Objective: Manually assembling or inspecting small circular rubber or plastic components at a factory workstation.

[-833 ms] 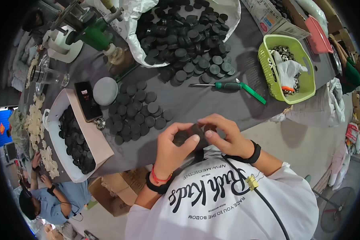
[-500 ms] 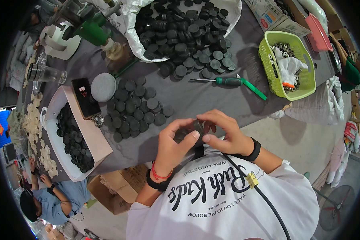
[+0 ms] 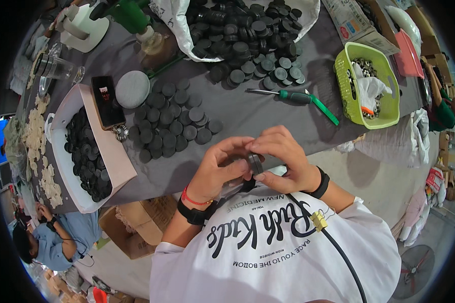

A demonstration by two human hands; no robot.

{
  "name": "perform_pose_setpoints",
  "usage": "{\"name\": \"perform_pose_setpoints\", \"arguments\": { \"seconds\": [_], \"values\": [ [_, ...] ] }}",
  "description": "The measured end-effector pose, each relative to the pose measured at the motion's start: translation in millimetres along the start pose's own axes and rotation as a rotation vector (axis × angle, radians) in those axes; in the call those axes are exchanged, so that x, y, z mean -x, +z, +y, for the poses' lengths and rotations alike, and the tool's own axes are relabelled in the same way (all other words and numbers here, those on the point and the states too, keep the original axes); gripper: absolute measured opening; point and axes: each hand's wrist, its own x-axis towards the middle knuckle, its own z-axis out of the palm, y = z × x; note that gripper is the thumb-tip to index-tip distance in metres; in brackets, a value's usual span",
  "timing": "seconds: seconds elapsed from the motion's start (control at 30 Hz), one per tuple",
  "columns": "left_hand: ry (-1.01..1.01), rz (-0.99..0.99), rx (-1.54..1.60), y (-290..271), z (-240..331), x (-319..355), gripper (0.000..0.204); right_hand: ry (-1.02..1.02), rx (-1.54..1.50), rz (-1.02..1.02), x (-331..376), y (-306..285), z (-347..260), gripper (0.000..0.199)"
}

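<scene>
Head cam: right hand [image 3: 285, 159] pinching black disc [image 3: 256, 164] on edge between thumb and fingers, by near side of grey table [image 3: 237, 118]. Left hand [image 3: 215, 169] curled close up beside it, fingers bent, can't tell if it's gripping too. Bit further out: loose heap of black discs [image 3: 172, 123], white box [image 3: 110, 144] of black parts off left, phone [image 3: 107, 103] resting at its rim. Then green-handled screwdriver [image 3: 294, 96], lime basket [image 3: 345, 103] on right, white sack [image 3: 173, 22] with more discs at far side.

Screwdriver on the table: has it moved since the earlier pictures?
No; the screwdriver lies in the same place left of the green plastic basket. The whole view has shifted.
</scene>
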Motion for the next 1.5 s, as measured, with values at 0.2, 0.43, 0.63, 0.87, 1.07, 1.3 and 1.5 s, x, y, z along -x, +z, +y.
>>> {"name": "perform_pose_setpoints", "arguments": {
  "seconds": [0.2, 0.43, 0.63, 0.87, 1.07, 1.3, 1.5],
  "values": [
    [0.082, 0.137, -0.25, 6, 4, 0, 0.041, -0.009, -0.074, 0.036, 2, 0, 10, 0.048],
    [0.545, 0.257, -1.021, 23, -6, -33, 0.025, 0.829, -1.463, 0.241, 13, 9, 35, 0.041],
    [0.769, 0.023, -1.511, 37, -22, -69, 0.022, 0.923, -1.965, 0.281, 34, 20, 70, 0.03],
    [0.663, 0.156, -1.2, 26, -25, -55, 0.02, 1.231, -1.951, 0.464, 64, -28, 65, 0.024],
    [0.281, 0.371, -0.611, 15, -36, -35, 0.022, 0.665, -1.86, 0.659, -16, -172, 71, 0.026],
    [0.325, 0.402, -0.62, 23, -25, -32, 0.025, 0.318, -1.022, 0.549, -67, -166, 40, 0.043],
    [0.31, 0.371, -0.52, 25, -13, -21, 0.027, 0.299, -0.292, -0.075, -4, -39, 18, 0.039]
  ]
}}
